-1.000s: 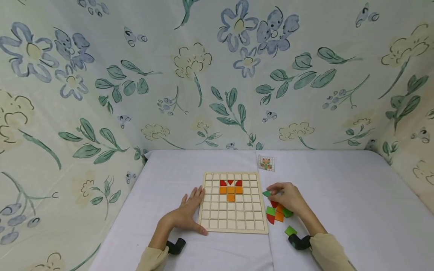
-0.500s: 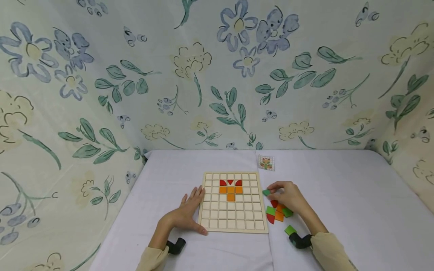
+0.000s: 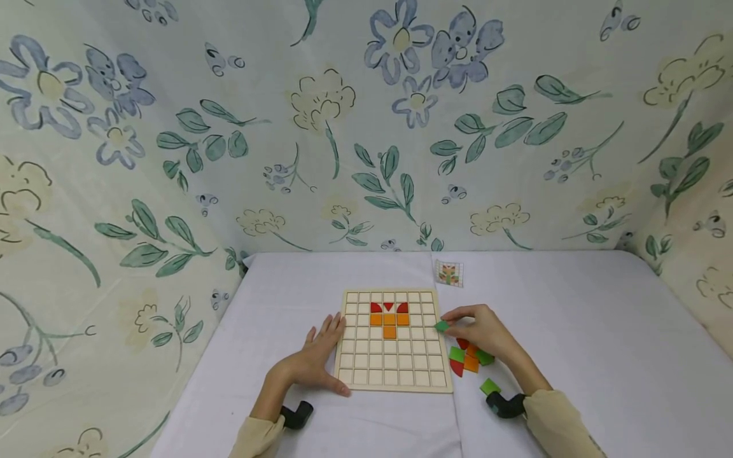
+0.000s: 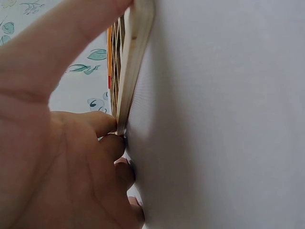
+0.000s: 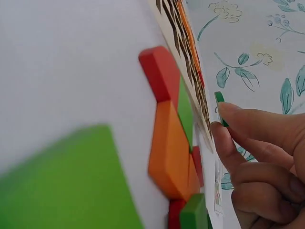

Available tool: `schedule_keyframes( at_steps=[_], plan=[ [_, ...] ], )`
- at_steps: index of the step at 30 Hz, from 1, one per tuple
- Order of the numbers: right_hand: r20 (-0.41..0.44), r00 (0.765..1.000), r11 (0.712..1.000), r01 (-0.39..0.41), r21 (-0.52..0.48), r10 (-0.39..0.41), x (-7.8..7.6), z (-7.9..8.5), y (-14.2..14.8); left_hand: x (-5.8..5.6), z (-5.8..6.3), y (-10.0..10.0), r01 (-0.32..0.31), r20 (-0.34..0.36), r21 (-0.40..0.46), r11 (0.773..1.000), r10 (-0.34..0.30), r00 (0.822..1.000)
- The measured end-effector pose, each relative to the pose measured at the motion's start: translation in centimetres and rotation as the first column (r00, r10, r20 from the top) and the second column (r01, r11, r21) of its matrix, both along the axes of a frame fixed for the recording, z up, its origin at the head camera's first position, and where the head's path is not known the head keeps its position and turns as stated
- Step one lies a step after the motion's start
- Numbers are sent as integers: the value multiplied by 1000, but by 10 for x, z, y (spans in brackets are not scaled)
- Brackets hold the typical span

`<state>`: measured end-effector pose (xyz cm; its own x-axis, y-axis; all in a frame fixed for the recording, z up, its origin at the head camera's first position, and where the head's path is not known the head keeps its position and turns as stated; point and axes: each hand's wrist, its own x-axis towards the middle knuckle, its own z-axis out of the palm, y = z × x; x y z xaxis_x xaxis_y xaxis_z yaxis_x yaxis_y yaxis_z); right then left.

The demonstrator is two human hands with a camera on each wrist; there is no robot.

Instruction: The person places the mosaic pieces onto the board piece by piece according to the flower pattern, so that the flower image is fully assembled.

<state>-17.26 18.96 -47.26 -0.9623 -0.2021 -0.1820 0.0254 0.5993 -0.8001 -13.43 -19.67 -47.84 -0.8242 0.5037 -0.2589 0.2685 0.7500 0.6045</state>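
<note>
In the head view a wooden grid board (image 3: 403, 362) lies on the white cloth, with red and orange tiles (image 3: 389, 319) set in its upper middle cells. Along its left edge rests my left hand (image 3: 311, 367), fingers spread and thumb near the lower left corner. The left wrist view shows the board's side wall (image 4: 128, 81) touched by the thumb and a finger. A small green tile (image 5: 219, 98) is pinched between thumb and fingers of my right hand (image 3: 483, 332), at the board's right edge. Which shape the tile has is partly hidden by the fingertips.
Right of the board, under the right hand, lies a pile of red, orange and green tiles (image 3: 471, 362). A single light green tile (image 3: 490, 386) lies nearer the wrist. Behind the board's right corner is a small pattern card (image 3: 449, 273). Floral cloth (image 3: 321, 191) hangs behind the table.
My right hand has moved slightly left with the green tile, from beside the board to its right edge. The left hand stays in place.
</note>
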Motion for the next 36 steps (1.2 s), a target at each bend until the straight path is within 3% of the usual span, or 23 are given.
schedule_keyframes(
  at_steps=[16,36],
  plan=[
    [-40,984,982,-173,-78,171,-10,-8,-46,-1,-2,-2,-12,2,-5,1000,12,1000],
    [-117,968,973,-227,-42,221,-13,-9,-59,-1,-2,-1,-23,-1,-13,1000,23,1000]
  ],
)
